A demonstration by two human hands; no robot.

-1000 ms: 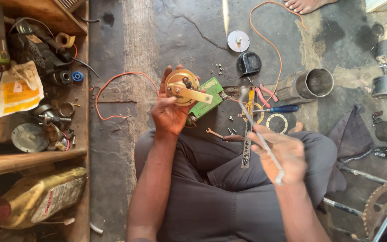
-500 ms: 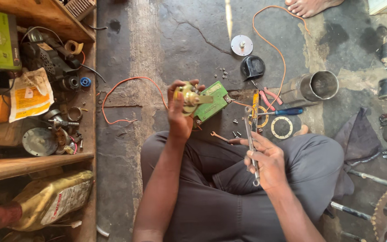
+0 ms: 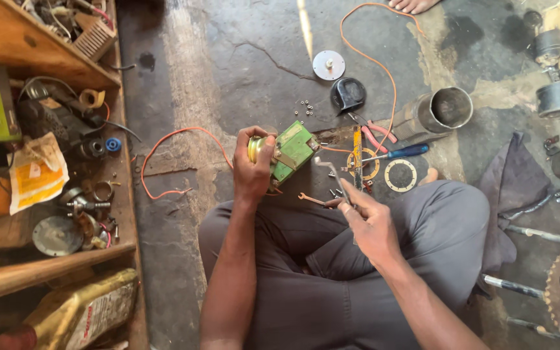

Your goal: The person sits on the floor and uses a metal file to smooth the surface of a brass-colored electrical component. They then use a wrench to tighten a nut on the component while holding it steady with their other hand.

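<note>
Green motor part (image 3: 291, 152) in left hand (image 3: 252, 170) (wrench (image 3: 332, 174) opposite)

Head camera, straight down, close over lap

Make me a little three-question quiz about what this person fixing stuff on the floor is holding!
1. True or false: the left hand grips a green boxy part with a brass-coloured end.
2. What does the right hand hold? A) a thin bent metal tool B) a blue-handled screwdriver C) a hammer
3. Fill in: the round metal disc lies on the ____.

Key: 1 true; 2 A; 3 floor.
</note>
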